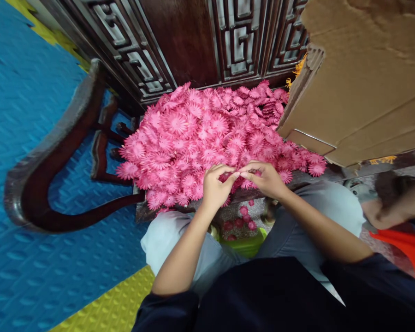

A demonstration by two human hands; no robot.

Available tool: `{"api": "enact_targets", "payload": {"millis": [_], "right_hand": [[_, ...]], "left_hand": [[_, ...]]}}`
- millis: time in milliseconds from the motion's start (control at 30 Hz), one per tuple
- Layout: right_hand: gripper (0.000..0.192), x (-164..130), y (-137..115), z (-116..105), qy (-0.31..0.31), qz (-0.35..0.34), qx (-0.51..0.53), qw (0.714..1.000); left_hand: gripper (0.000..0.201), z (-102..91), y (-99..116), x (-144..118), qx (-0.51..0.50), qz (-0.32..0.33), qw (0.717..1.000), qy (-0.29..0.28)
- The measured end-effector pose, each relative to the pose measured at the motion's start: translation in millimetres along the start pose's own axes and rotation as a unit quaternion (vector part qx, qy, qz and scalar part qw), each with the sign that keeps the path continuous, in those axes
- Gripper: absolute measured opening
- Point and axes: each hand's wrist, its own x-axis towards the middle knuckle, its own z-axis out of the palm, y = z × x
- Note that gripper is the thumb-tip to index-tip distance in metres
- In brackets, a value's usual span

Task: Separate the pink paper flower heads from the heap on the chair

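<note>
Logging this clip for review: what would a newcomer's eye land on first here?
A big heap of pink fabric flowers fills the dark carved wooden chair at centre. At its near edge the left hand and right hand meet fingertip to fingertip, pinching one flower. A cardboard box looms at upper right, over blue and yellow floor mats.

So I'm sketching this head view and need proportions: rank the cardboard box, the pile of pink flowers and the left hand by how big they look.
1. cardboard box, though it is cut off by the frame and looks nearer the camera
2. pile of pink flowers
3. left hand
</note>
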Motion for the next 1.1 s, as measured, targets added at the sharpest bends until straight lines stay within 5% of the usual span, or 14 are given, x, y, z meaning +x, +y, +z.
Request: {"api": "enact_targets", "payload": {"millis": [400,667,900,1100], "right_hand": [[0.017,-3,3,9,0.049,0.006,0.002,0.999],[0.017,-1,13,6,0.028,0.028,0.078,0.996],[0.017,1,6,0,0.011,0.014,0.022,1.0],[0.015,1,6,1,0.009,0.022,0.042,0.999]], "left_hand": [[0.011,4.5,1,1,-0.119,-0.107,0.987,-0.019],[0.026,12.7,-6,3,-0.284,-0.207,0.936,-0.03],[0.016,7.7,-3,2,-0.162,-0.11,0.981,-0.01],[0.016,3.5,0,5,-0.164,-0.1,0.981,-0.025]]}}
